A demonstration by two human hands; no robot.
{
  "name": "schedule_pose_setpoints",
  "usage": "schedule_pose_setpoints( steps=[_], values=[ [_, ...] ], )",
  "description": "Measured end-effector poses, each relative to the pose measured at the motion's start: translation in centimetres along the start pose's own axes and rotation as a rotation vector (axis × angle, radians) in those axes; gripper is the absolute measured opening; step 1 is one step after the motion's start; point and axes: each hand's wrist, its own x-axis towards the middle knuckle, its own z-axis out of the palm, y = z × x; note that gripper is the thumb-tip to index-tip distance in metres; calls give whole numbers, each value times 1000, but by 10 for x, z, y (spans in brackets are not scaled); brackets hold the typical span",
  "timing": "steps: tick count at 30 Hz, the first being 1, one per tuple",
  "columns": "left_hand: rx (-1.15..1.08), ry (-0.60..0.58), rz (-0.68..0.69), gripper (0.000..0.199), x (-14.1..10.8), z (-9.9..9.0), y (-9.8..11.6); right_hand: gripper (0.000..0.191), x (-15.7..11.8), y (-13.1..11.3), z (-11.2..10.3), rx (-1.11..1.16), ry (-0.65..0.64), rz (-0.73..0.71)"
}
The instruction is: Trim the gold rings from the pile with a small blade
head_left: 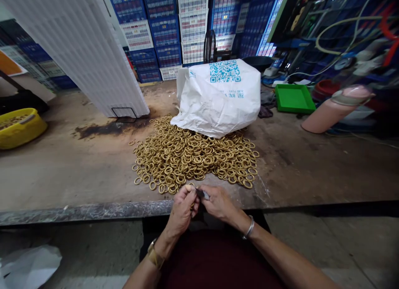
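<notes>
A heap of brass-coloured rings (193,156) is spread on the workbench, spilling from beneath a white sack (218,102). Just in front of the heap, my left hand (184,206) is closed with a ring between thumb and fingers; a bit of another ring shows lower in the palm. My right hand (218,201) is closed around a small tool with a grey handle and a dark tip (202,193). The tip meets the ring at my left fingertips. What kind of tool it is, my fingers partly hide.
A yellow basin (21,129) with rings stands at the left. White corrugated sheets (102,64) lean behind it. To the right are a green tray (294,98) and a pink bottle (333,110). Stacked crates (165,31) fill the back. The bench's front edge (93,212) runs before me.
</notes>
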Motion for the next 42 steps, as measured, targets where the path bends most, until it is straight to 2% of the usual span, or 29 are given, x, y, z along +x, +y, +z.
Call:
schedule_pose_setpoints(
  steps=[4,10,17,19,22,24,27,30,34,42],
  values=[
    [49,6,10,31,-1,0,0,15,-3,-2,1,-97,-15,-16],
    [112,19,14,32,-2,1,2,16,-2,-4,-2,-268,-27,26],
    [125,-7,13,32,-8,-2,3,20,1,-8,-6,-402,-111,118],
    [91,-75,-14,31,-17,-2,6,22,5,-4,-10,-459,-84,165],
    [54,-242,-84,28,-33,-3,6,22,11,3,-17,-533,-46,212],
    [24,-283,-135,28,-40,-6,3,20,13,5,-17,-523,-41,201],
    [-22,-194,-140,29,-42,-13,-3,19,10,-1,-12,-420,-43,126],
    [-28,-78,-65,28,-39,-18,-6,17,1,-11,-3,-284,-99,24],
    [80,9,40,30,-35,-20,-6,14,-9,-21,5,-183,-173,-36],
    [216,15,87,30,-33,-22,-8,16,-10,-24,5,-222,-197,-66]
  ],
)
